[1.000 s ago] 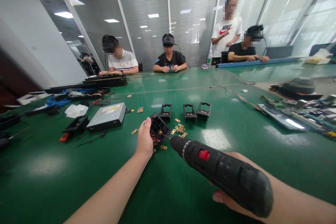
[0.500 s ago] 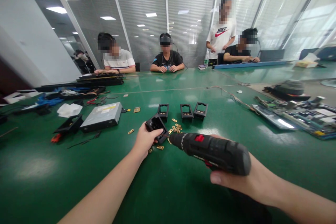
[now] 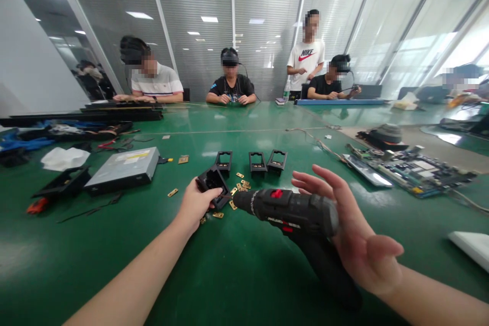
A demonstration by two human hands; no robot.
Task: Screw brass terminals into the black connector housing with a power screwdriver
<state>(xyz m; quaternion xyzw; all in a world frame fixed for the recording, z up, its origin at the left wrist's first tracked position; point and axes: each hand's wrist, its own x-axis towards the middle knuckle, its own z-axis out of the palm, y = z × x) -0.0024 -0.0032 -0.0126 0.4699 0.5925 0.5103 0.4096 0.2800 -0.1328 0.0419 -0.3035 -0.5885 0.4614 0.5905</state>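
My left hand (image 3: pixel 195 202) grips a tilted black plastic housing (image 3: pixel 212 181), with the thumb on its near side. A black cordless drill (image 3: pixel 292 211) with red switches points left, and its thin bit reaches the housing at my left thumb. Beside the rear of the drill, my right hand (image 3: pixel 353 234) is open, with fingers and thumb spread; whether its palm touches the drill I cannot tell. Several small brass plates (image 3: pixel 244 186) lie around the housing. Beyond them stand three similar black housings, including one (image 3: pixel 257 164) with brass inside.
At left are a silver disc drive (image 3: pixel 124 168), another black housing (image 3: pixel 63 183) and crumpled white paper (image 3: pixel 64 158). Circuit boards (image 3: pixel 431 168) lie at right on the green table (image 3: pixel 214 280). Several people sit or stand across the table.
My right hand has opened from around the drill, and its fingers are now spread. My left hand still grips the housing. The whole view has shifted to the right.
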